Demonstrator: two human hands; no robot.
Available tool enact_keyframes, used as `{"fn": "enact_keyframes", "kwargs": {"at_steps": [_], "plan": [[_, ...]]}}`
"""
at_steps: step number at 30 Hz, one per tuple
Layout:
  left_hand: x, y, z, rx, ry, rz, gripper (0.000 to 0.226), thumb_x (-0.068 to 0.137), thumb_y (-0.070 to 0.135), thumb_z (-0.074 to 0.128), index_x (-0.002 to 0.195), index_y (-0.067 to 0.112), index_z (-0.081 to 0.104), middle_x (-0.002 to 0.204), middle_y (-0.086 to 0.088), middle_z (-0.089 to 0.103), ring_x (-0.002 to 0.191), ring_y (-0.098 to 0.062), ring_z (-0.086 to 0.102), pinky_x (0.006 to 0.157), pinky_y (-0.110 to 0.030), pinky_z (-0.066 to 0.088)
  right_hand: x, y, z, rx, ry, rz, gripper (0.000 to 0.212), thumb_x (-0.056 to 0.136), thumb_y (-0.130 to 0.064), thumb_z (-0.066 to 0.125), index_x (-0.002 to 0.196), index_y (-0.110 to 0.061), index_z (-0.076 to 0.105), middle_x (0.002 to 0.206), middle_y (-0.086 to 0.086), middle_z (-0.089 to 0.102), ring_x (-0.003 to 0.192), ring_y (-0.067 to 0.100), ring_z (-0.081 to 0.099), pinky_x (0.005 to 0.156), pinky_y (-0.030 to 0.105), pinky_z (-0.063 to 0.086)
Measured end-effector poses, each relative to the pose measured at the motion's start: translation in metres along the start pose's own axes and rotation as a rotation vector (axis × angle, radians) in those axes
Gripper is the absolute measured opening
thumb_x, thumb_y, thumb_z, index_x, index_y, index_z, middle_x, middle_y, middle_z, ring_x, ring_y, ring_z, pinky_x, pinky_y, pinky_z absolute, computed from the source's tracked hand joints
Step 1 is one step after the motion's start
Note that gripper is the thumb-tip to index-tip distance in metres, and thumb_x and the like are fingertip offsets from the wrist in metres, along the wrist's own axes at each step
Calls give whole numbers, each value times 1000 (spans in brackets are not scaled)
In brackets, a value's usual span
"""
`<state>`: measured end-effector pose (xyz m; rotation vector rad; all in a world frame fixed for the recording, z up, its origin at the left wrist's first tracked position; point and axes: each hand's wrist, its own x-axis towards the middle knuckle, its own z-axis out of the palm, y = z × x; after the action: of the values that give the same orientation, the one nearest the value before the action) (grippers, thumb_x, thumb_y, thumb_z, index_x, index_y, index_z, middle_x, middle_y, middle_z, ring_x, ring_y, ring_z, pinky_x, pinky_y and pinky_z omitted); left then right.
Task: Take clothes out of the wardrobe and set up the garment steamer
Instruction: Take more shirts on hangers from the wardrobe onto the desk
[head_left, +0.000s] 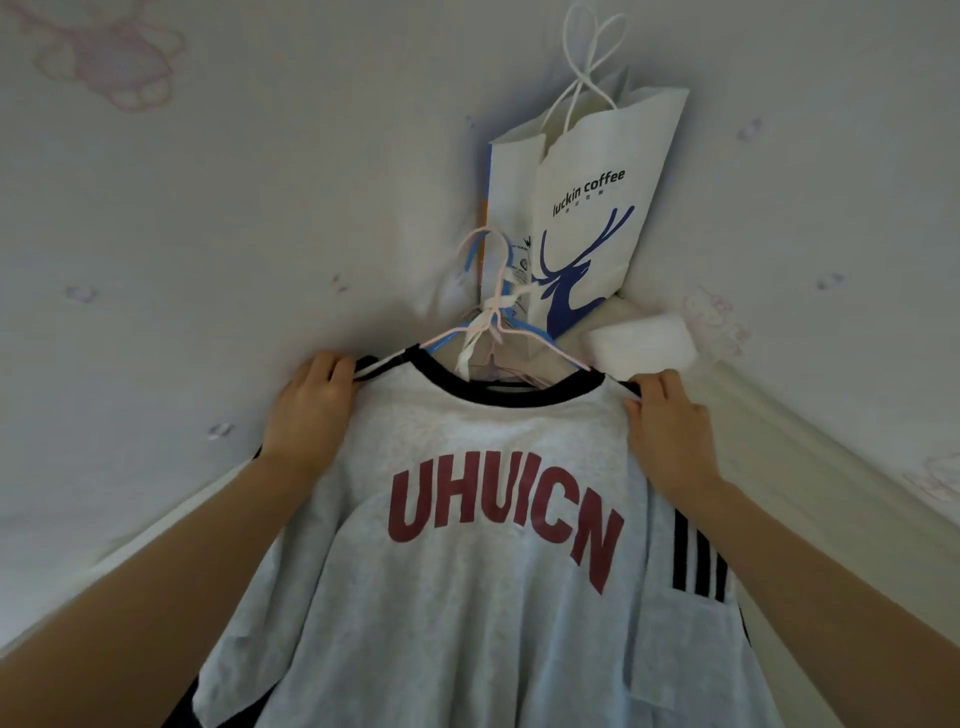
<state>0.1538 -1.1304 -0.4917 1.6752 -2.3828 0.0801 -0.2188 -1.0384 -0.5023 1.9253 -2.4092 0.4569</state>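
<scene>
I am looking up at a light grey T-shirt (483, 571) with big red letters and a black neck band. It hangs in front of me, in the corner where two white walls (208, 234) with pale pink prints meet. My left hand (306, 410) pinches the shirt at its left shoulder, with the fingers curled over the top edge. My right hand (670, 431) pinches the right shoulder the same way. Both hands hold cloth and nothing else.

Pink and blue wire hangers (493, 312) poke up out of the neck hole. I cannot tell what the hooks hang on. Just behind them hangs a white paper bag (587, 208) with a blue deer on it. A white foam block (639, 345) sits near my right hand.

I think the shirt is soft and light. It will flop and fold if I let one side go, so holding both shoulders is a good way to keep it flat. The cloth is not slippery, so a gentle pinch should be enough. The hangers are thin and bendy, and there are a few tangled together, so one could catch on another. To lift the shirt away, I think it would be best to take hold of the right hanger by its hook.

I do not see the steamer here.
</scene>
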Motion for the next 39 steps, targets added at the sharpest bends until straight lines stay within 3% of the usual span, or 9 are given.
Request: {"fn": "enact_keyframes", "kwargs": {"at_steps": [3,5,8,14,18,24,29,34,39], "plan": [[-3,4,10,23,-104,-60,43,75,-15,62,116,-3,62,107,-24,61,89,-44,62,64,-49,55,2,0,17,38,-83,64,22,97,-19,49,115,-9,56,111,10,51,90,29,56,75,40,41],[0,9,15,13,-121,-86,37,82,-8,61,118,-1,62,108,-23,63,89,-44,63,65,-49,54,4,1,25,64,-128,105,23,98,-21,47,116,-10,56,112,9,51,93,29,56,78,41,41],[4,12,23,46,-111,-70,23,89,7,62,110,0,65,100,-21,66,82,-42,64,58,-47,54,13,2,30,112,-152,98,23,99,-21,47,114,-8,58,109,10,50,90,28,55,79,41,43],[7,12,33,141,-171,-69,15,82,0,64,96,-4,68,90,-21,67,81,-40,63,62,-45,52,19,6,32,140,-144,52,27,98,-23,48,117,-7,59,107,13,55,87,29,58,78,42,50],[7,16,38,136,-257,-131,28,91,5,51,117,-2,60,112,-20,63,104,-39,57,78,-47,48,13,6,38,132,-173,85,34,99,-31,44,125,-11,55,110,13,62,93,28,59,82,41,50],[-7,15,41,60,-358,-209,53,102,35,28,148,9,29,147,-12,42,131,-32,41,102,-48,38,6,8,31,205,-294,126,43,102,-34,31,139,-14,42,110,13,63,95,28,59,86,42,50],[-5,29,31,4,-367,-312,52,101,33,27,150,13,25,150,-10,36,133,-31,36,104,-49,35,-5,5,16,118,-290,112,46,101,-31,35,142,-11,36,127,15,55,111,31,53,91,44,47],[-28,44,23,-15,-289,-326,54,98,34,31,148,15,29,153,-8,30,139,-31,28,113,-48,25,-34,-4,2,-5,-306,19,53,102,-32,33,149,-8,26,153,14,33,140,29,32,115,42,30],[-66,59,13,-54,-368,-313,56,100,37,28,152,19,17,160,-5,13,147,-31,9,118,-48,15,-74,-12,-7,-41,-321,20,53,101,-28,36,149,-7,26,155,13,30,144,28,25,118,40,23]]}}
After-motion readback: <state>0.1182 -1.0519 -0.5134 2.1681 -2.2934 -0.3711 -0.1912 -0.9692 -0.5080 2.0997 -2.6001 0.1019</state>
